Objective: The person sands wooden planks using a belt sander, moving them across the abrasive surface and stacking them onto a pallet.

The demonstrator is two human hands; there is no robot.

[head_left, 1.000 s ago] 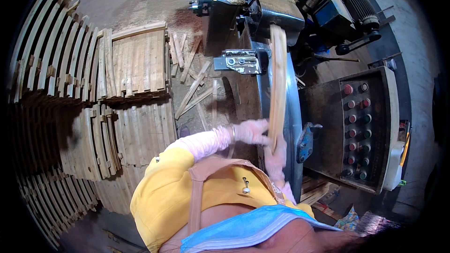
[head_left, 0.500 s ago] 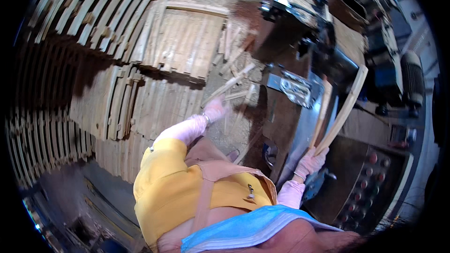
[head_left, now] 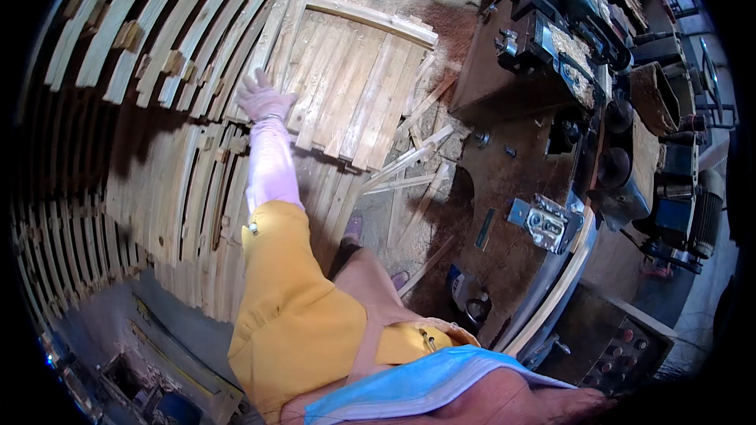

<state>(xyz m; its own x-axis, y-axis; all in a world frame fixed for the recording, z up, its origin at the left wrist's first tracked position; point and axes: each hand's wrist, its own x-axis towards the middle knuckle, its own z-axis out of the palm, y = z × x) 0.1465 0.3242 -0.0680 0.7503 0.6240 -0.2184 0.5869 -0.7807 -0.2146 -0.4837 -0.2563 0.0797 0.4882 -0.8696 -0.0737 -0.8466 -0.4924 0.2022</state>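
My left hand (head_left: 264, 98), gloved, reaches out with its fingers spread over the stack of pale wooden strips (head_left: 331, 71). It is beside a longer strip (head_left: 276, 31) lying along the stack's left side. Nothing is in its fingers; whether the fingertips touch wood I cannot tell. My right hand is out of sight. At the right, a pale wooden strip (head_left: 551, 295) lies lengthwise along the metal edge of a woodworking machine (head_left: 504, 165). Its near end runs down toward the blue face mask (head_left: 425, 382), which covers part of the view.
Tall racks of curved wooden pieces (head_left: 134, 39) fill the left side. Offcuts (head_left: 417, 161) litter the dusty floor between stack and machine. A control panel with knobs (head_left: 622, 346) sits at lower right. A crosswise strip (head_left: 370, 17) tops the stack's far end.
My left hand has moved forward and left, from above the floor offcuts to the stack. My right hand, which held wooden strips at the machine, has left the view. My view has turned left.
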